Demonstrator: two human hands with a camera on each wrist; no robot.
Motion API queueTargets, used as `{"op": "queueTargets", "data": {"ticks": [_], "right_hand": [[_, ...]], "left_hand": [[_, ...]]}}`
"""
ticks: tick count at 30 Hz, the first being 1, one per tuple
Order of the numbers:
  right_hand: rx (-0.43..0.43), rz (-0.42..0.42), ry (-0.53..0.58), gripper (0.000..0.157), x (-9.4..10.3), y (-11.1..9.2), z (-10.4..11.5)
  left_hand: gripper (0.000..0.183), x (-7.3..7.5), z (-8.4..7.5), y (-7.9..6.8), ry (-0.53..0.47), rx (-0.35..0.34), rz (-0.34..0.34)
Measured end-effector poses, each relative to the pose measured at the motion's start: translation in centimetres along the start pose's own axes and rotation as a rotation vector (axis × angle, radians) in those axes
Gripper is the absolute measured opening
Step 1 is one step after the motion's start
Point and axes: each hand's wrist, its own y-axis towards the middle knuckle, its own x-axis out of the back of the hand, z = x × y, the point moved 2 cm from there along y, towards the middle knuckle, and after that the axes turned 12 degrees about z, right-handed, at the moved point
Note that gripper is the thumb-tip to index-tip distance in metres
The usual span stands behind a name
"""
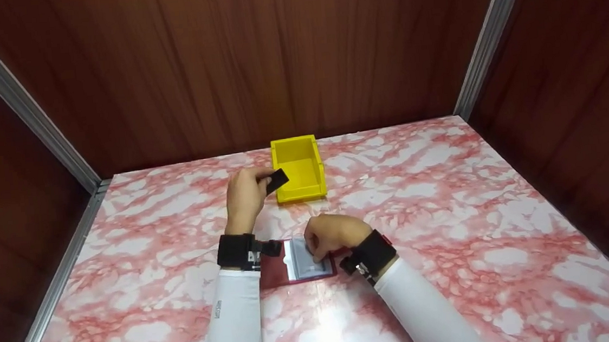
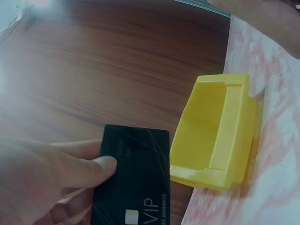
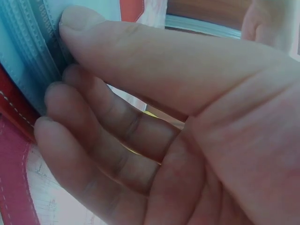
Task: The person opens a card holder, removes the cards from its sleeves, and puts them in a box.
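Observation:
My left hand pinches a black card between thumb and fingers. The card bears the letters VIP and a small pale chip. It is held up by the near left side of a yellow bin, overlapping the bin's edge in the head view. Below lies an open red card holder with clear plastic sleeves. With curled fingers, my right hand grips the sleeves' edge, thumb on top. Dotted seams and some raised digits show through the plastic in the right wrist view.
The table has a red and white marbled top. Brown wood-grain panels close it in at the back and both sides, with metal posts at the corners. The yellow bin stands near the back panel.

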Motion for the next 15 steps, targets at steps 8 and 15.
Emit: {"op": "queueTargets", "data": {"ticks": [8,15], "right_hand": [[0.024,0.020,0.008,0.017,0.1,-0.1,-0.3],[0.013,0.042,-0.009,0.012,1.0,-0.8,-0.9]], "left_hand": [[0.019,-1.1,-1.6,2.6,0.073,-0.033,0.099],[0.021,-1.3,-3.1,4.7,0.115,-0.004,0.188]]}}
